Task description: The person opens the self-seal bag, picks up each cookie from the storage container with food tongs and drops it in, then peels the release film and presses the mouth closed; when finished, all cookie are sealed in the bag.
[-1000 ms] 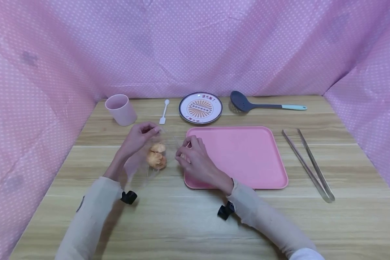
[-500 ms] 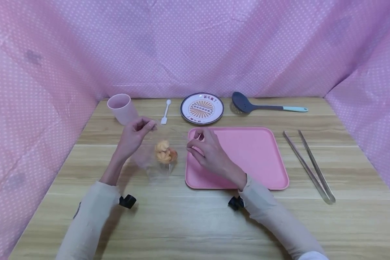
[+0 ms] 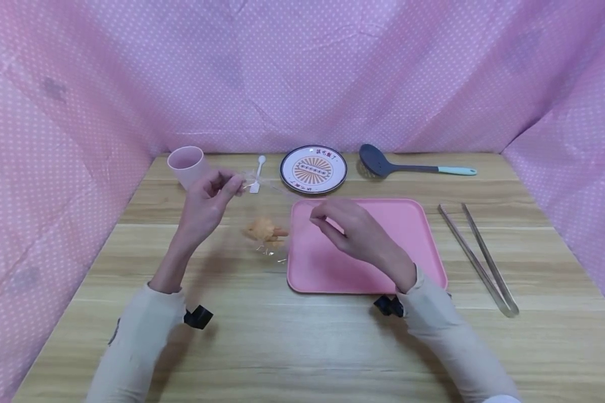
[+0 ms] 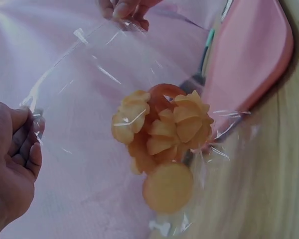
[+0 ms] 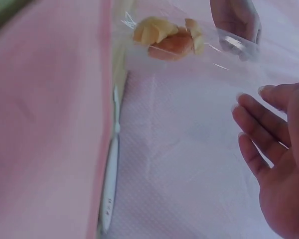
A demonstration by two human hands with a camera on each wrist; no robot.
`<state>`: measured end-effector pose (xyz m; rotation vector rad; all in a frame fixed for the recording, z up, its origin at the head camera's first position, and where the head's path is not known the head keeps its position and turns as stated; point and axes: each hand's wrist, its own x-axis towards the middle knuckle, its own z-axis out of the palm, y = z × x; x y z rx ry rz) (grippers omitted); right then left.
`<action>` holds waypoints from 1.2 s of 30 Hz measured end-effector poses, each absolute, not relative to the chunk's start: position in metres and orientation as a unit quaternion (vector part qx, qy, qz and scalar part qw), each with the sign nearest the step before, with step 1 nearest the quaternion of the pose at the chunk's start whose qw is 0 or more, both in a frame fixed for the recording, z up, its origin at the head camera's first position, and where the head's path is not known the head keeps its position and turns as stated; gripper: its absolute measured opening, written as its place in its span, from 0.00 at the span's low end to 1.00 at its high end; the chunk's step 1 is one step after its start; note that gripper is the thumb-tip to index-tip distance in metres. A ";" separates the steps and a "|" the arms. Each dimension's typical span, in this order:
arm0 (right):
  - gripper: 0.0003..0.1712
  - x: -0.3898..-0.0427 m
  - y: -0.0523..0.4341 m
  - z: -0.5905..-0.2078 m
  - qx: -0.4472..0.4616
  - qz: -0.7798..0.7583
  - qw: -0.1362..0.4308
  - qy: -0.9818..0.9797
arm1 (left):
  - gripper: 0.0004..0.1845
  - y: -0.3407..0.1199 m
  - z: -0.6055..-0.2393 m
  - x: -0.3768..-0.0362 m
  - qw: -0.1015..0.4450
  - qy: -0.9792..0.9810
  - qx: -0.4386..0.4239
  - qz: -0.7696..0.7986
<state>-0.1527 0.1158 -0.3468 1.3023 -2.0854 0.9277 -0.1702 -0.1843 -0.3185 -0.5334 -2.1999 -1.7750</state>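
Pink dotted cloth walls box in a light wood-grain table (image 3: 302, 347). Left hand (image 3: 206, 204) pinches one top edge of a clear plastic bag (image 3: 262, 224) holding orange-yellow crinkled snack pieces (image 3: 263, 229); fingers curled tight on the film in the left wrist view (image 4: 20, 149). Right hand (image 3: 350, 232) pinches the opposite edge in the left wrist view, though the right wrist view shows its fingers (image 5: 261, 134) fairly straight, so that grip looks light. Hands are apart, film stretched between them, bag hanging low with the snacks at the bottom, between the hands and just left of the pink rectangular plastic tray (image 3: 413, 246) under the right hand. Beyond the left hand: pink cylindrical cup (image 3: 185, 165), small white plastic spoon (image 3: 257, 174). Beyond the right hand: round patterned plate (image 3: 313, 168), dark slotted ladle with a teal handle (image 3: 408, 165). Well off to its right: long metal tongs (image 3: 479, 257). My read for doing this well: keep both pinches near the rim, pull evenly so the mouth opens without tearing, keep the bag bottom low so nothing spills.
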 end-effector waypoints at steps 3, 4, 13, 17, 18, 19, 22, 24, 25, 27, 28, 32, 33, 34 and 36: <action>0.03 -0.153 0.124 -0.339 0.482 0.366 0.259 -0.753 | 0.07 -0.175 -0.309 -0.166 0.153 -0.737 -0.206 -0.626; 0.05 -0.152 0.126 -0.336 0.481 0.374 0.259 -0.749 | 0.07 -0.171 -0.306 -0.165 0.157 -0.728 -0.213 -0.632; 0.05 -0.150 0.149 -0.325 0.439 0.437 0.283 -0.732 | 0.07 -0.136 -0.300 -0.154 0.183 -0.687 -0.233 -0.663; 0.08 -0.148 0.153 -0.330 0.419 0.457 0.309 -0.721 | 0.03 -0.123 -0.301 -0.151 0.199 -0.683 -0.235 -0.662; 0.07 -0.148 0.154 -0.332 0.415 0.461 0.314 -0.718 | 0.03 -0.121 -0.302 -0.150 0.204 -0.683 -0.236 -0.660; 0.07 -0.148 0.155 -0.333 0.411 0.463 0.319 -0.718 | 0.03 -0.119 -0.302 -0.150 0.207 -0.683 -0.237 -0.659; 0.06 -0.148 0.158 -0.336 0.406 0.459 0.326 -0.720 | 0.03 -0.114 -0.304 -0.149 0.217 -0.678 -0.241 -0.659; 0.05 -0.148 0.160 -0.338 0.405 0.454 0.327 -0.723 | 0.04 -0.111 -0.305 -0.150 0.225 -0.677 -0.246 -0.657; 0.05 -0.147 0.162 -0.338 0.405 0.451 0.328 -0.725 | 0.04 -0.110 -0.306 -0.150 0.228 -0.676 -0.248 -0.655; 0.05 -0.147 0.163 -0.339 0.403 0.449 0.329 -0.727 | 0.04 -0.108 -0.307 -0.150 0.234 -0.676 -0.252 -0.652; 0.05 -0.147 0.164 -0.340 0.402 0.448 0.330 -0.727 | 0.04 -0.107 -0.307 -0.150 0.237 -0.677 -0.253 -0.650; 0.06 -0.148 0.166 -0.342 0.402 0.453 0.334 -0.722 | 0.04 -0.104 -0.308 -0.149 0.248 -0.678 -0.256 -0.643; 0.07 -0.148 0.166 -0.343 0.402 0.453 0.337 -0.721 | 0.04 -0.104 -0.308 -0.148 0.250 -0.677 -0.257 -0.643; 0.08 -0.149 0.166 -0.344 0.404 0.455 0.340 -0.717 | 0.04 -0.103 -0.308 -0.148 0.252 -0.676 -0.258 -0.643; 0.11 -0.150 0.165 -0.345 0.408 0.462 0.342 -0.709 | 0.04 -0.103 -0.309 -0.148 0.256 -0.673 -0.258 -0.644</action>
